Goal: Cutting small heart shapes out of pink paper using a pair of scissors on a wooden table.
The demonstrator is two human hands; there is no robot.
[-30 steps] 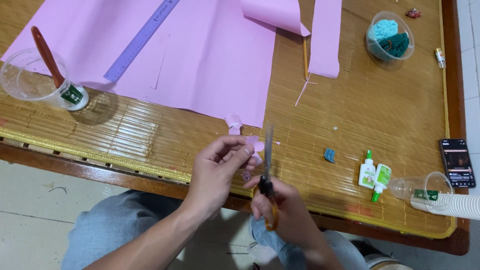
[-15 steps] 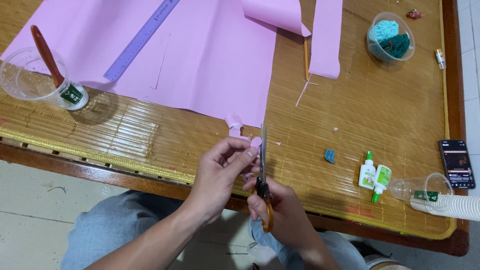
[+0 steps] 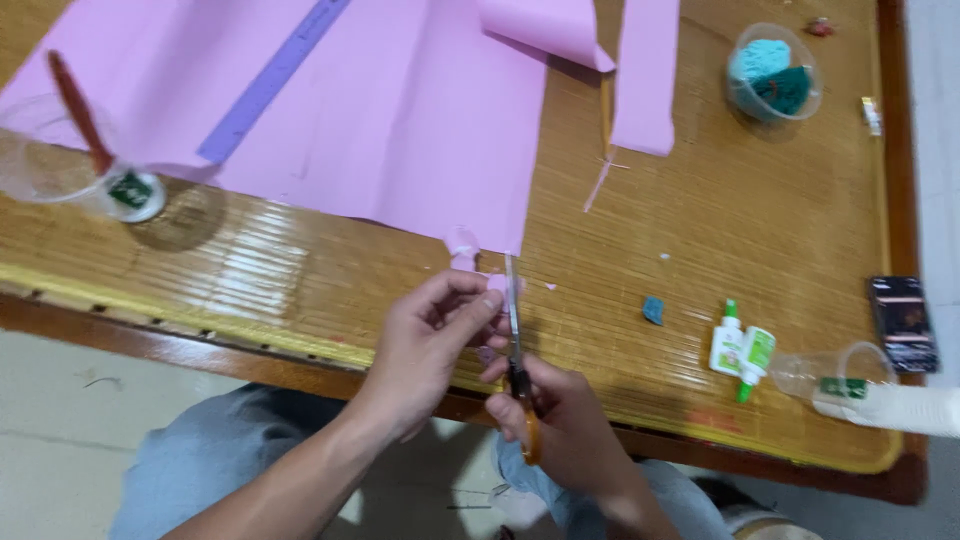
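Scissors [image 3: 515, 345] — blades away, upright

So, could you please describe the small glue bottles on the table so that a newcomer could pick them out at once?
Start at the wooden table and go to its right side, near the front edge. Just left of the clear plastic cup lying on its side stand two small white glue bottles. Their green caps and labels set them apart from the dark phone farther right.

Bright, even light glares off the glossy table [image 3: 250, 260] at left; the frame looks slightly motion-blurred, perhaps throughout.
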